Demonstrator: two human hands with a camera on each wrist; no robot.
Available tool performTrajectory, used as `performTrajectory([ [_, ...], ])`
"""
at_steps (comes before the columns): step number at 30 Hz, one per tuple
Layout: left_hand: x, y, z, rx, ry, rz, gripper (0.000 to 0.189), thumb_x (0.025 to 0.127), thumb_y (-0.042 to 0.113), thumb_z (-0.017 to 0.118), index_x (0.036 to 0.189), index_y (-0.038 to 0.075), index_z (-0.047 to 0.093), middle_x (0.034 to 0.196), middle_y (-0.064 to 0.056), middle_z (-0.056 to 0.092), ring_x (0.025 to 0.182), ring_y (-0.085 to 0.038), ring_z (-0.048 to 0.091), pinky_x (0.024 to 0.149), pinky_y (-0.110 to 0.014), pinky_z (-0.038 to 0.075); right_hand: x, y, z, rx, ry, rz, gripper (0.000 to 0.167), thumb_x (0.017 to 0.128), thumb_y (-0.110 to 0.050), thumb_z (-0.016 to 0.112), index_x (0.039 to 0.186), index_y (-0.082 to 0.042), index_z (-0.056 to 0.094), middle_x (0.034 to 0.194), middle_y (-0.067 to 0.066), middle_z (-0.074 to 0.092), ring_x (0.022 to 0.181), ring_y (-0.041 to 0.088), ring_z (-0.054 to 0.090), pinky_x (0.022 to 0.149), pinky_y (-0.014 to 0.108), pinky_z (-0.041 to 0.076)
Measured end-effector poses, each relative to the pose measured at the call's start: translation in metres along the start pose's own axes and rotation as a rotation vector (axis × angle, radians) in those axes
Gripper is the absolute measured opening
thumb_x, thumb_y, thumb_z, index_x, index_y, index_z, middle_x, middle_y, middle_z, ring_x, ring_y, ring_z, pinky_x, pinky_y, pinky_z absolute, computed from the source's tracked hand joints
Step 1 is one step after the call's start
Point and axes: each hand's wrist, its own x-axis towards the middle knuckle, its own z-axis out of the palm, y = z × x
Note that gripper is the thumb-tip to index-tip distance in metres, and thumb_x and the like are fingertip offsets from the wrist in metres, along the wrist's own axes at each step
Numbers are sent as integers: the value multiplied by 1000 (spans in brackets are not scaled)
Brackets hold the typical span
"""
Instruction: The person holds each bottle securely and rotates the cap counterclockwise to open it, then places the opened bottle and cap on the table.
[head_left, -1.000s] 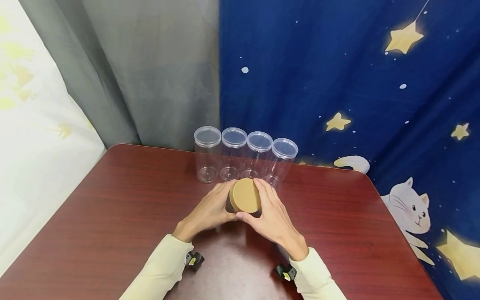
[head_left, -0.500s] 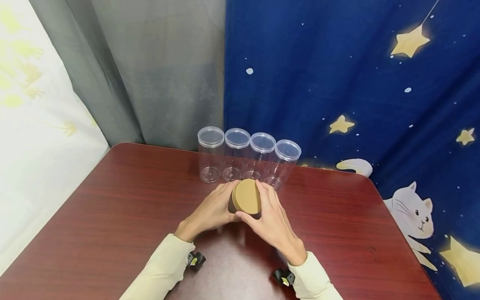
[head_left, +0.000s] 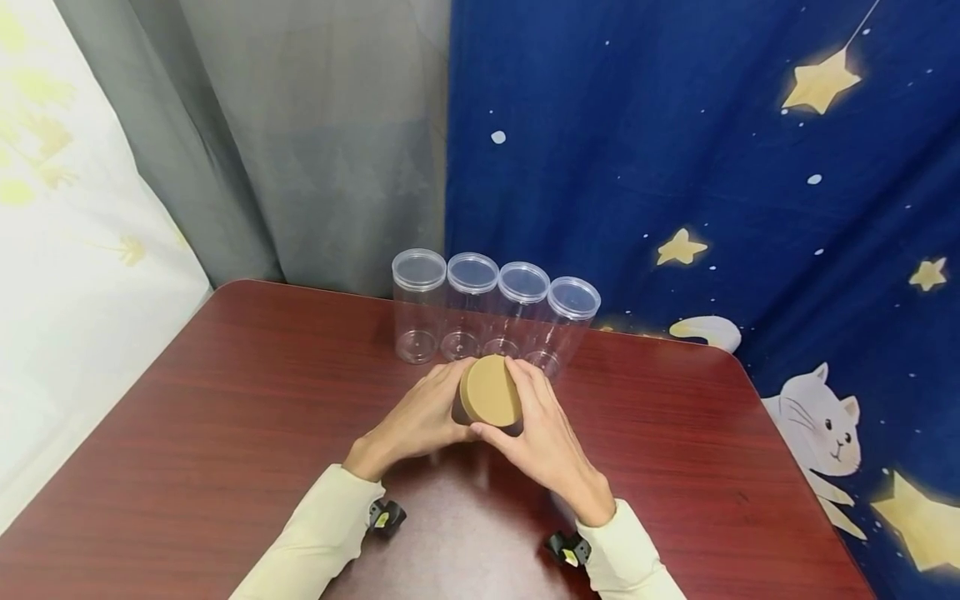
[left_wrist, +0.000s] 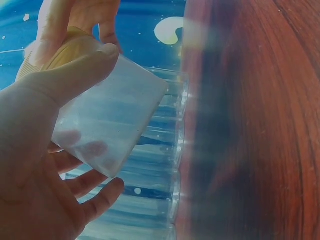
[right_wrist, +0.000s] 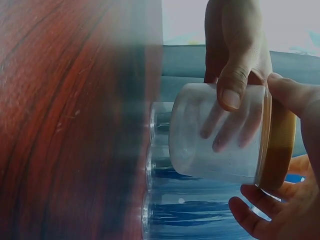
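A small frosted see-through jar (right_wrist: 192,150) with a gold screw lid (head_left: 492,392) is held between both hands above the table. My left hand (head_left: 416,423) grips the jar's body, thumb on one side and fingers round the other; the fingers show through the wall in the right wrist view. My right hand (head_left: 551,437) has its thumb and fingers round the edge of the gold lid. The lid sits on the jar's mouth. In the left wrist view the jar (left_wrist: 120,112) is tilted, and part of the lid is hidden behind the left thumb.
Several tall clear jars (head_left: 417,312) with translucent lids stand in a row just beyond the hands, near the back edge of the red-brown wooden table (head_left: 247,433). A grey curtain (head_left: 337,167) and a blue star-patterned curtain (head_left: 570,167) hang behind.
The head view shifts slightly. Both hands keep their hold on the jar and lid, with hardly any visible movement.
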Motion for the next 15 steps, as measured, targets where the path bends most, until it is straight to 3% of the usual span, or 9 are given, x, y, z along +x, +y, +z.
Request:
performTrajectory([
  [15,0,-1,-1,-25,-13,12,96,67,35,91,144,6,42,137,-10,56,125,-27,52,106,-45,42,1,2,-3,14,-25,-28,92,78,-47,82,151,-13,38,147,7,42,134,22,45,109,43,41],
])
